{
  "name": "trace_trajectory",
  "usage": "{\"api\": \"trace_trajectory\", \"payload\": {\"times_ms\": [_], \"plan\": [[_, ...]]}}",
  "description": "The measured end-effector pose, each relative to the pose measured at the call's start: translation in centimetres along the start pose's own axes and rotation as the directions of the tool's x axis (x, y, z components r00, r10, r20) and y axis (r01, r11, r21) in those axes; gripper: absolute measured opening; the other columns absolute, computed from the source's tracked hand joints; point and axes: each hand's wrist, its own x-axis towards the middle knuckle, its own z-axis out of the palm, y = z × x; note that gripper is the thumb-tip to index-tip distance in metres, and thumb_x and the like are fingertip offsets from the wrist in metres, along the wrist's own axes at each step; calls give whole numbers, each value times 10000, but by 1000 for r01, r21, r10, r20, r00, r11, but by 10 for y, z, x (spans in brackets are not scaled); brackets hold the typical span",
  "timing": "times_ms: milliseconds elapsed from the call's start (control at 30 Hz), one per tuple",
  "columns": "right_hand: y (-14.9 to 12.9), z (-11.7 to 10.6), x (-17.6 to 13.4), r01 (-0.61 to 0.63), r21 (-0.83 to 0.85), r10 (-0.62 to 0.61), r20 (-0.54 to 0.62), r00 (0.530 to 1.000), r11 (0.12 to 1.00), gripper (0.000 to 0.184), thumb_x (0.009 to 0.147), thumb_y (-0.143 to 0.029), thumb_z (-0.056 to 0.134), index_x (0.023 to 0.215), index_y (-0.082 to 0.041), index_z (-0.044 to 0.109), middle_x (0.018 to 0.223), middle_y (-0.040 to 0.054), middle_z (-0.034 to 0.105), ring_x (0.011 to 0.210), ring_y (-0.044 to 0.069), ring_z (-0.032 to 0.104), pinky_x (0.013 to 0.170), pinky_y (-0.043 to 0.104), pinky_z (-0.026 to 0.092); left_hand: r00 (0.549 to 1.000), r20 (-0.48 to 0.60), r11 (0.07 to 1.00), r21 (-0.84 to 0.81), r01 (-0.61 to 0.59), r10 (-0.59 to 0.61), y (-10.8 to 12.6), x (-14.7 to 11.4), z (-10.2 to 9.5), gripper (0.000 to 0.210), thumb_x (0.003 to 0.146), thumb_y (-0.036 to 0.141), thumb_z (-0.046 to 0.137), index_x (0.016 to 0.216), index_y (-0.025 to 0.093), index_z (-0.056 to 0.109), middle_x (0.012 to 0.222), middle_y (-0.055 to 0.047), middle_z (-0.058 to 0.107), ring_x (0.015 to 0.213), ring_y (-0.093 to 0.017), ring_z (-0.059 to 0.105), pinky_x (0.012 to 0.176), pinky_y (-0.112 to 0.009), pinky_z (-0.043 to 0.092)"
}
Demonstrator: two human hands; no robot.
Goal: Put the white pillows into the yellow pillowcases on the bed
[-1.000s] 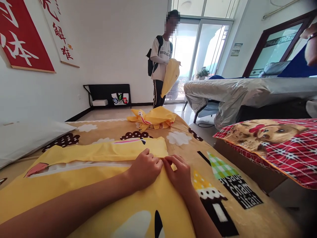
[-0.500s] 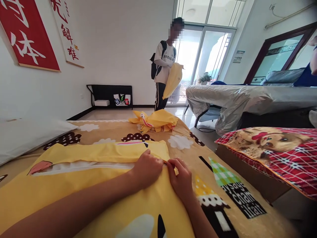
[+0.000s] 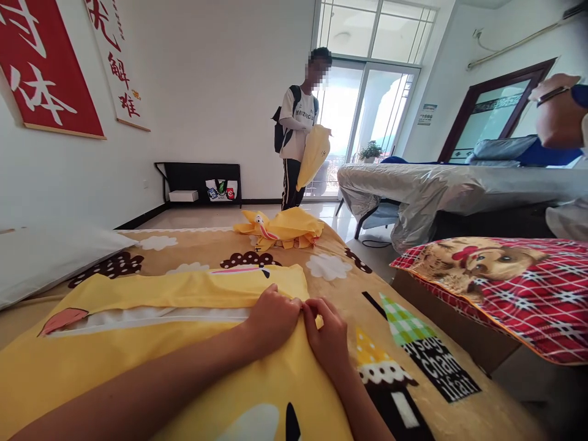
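- Clearly, the yellow cover (image 3: pixel 184 289) is lying flat across the near part of the patterned blanket (image 3: pixel 337 295), its long slit gaping and a white strip (image 3: pixel 165 316) showing along it.
- It is looking like thin cloth, so it is probably handling light, soft and floppy; nothing about it is suggesting fragility, though the loose folds may be sliding or bunching.
- The slit's right end is seeming the best place for holding: one hand anchoring the fabric, the other pinching the edge.
- The left hand (image 3: pixel 275 320) is curling closed on the fabric there, fingers bunched together.
- The right hand (image 3: pixel 328 334) is pinching the same edge, thumb and forefinger meeting just beside the left; whatever is between the tips is too small to tell.
- Beyond, a crumpled yellow cloth (image 3: pixel 294 223) is resting on the blanket.
- Farther off, a standing person (image 3: pixel 296 119) is holding a yellow piece (image 3: pixel 315 158).
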Motion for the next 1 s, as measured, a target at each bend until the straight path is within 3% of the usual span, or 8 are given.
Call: {"api": "trace_trajectory", "payload": {"times_ms": [300, 433, 500, 567, 633, 700, 900, 1000], "plan": [[-1, -2, 1, 13, 49, -13, 1, 1000, 999, 129, 903, -194, 489, 800, -207, 566, 724, 7, 601, 677, 136, 562, 619, 248, 428, 991, -96, 989, 117, -85, 97, 0, -5, 1, 213, 921, 135, 434, 756, 146, 570, 661, -26, 653, 574, -178, 605, 697, -357, 366], [6, -17, 9, -12, 147, -11, 157, 988, 989, 132, 913, -231, 491, 832, -204, 592, 730, 3, 608, 672, 125, 567, 616, 242, 444, 966, -157, 958, 235, -168, 208, -6, -6, -1, 205, 889, 82, 440, 727, 147, 547, 625, -20, 623, 555, -175, 579, 668, -352, 349], [11, -25, 13, -56, 174, 3, 290, 957, 983, 120, 904, -266, 520, 912, -204, 623, 751, 3, 623, 668, 122, 575, 612, 241, 456, 928, -165, 906, 328, -269, 335, -12, -4, -6, 198, 861, 60, 447, 710, 144, 543, 601, -23, 599, 538, -174, 552, 659, -351, 343], [14, -30, 15, -89, 182, 15, 370, 929, 979, 150, 891, -295, 547, 967, -209, 644, 754, 2, 625, 656, 121, 576, 599, 241, 461, 862, -160, 827, 409, -386, 481, -19, -1, -12, 211, 861, 59, 440, 696, 140, 545, 572, -26, 568, 532, -174, 527, 650, -347, 335], [15, -29, 14, -92, 186, 14, 381, 924, 978, 147, 889, -298, 549, 935, -211, 659, 727, -2, 607, 640, 119, 568, 586, 237, 456, 790, -155, 752, 457, -475, 593, -26, 3, -18, 236, 878, 64, 427, 687, 136, 546, 554, -24, 540, 530, -170, 507, 641, -339, 325], [14, -24, 12, -73, 177, 2, 368, 930, 982, 146, 896, -286, 537, 881, -211, 661, 706, -8, 591, 625, 113, 559, 585, 234, 449, 747, -149, 709, 475, -521, 648, -31, 6, -21, 257, 898, 71, 415, 685, 137, 543, 554, -22, 524, 532, -162, 491, 640, -332, 318], [12, -5, 2, 92, -1, -87, 310, 947, 996, 219, 923, -249, 494, 751, -213, 624, 703, 7, 619, 621, 127, 550, 601, 252, 419, 704, -96, 659, 457, -598, 704, -40, 4, -21, 296, 933, 78, 383, 684, 151, 525, 575, -25, 507, 544, -155, 458, 626, -328, 314], [13, -4, 2, 86, 9, -85, 298, 951, 996, 190, 922, -228, 505, 778, -218, 630, 742, 8, 651, 665, 136, 577, 634, 256, 430, 677, -73, 626, 463, -628, 733, -43, 1, -22, 273, 940, 85, 383, 733, 141, 553, 614, -36, 531, 563, -157, 462, 625, -325, 324]]}}
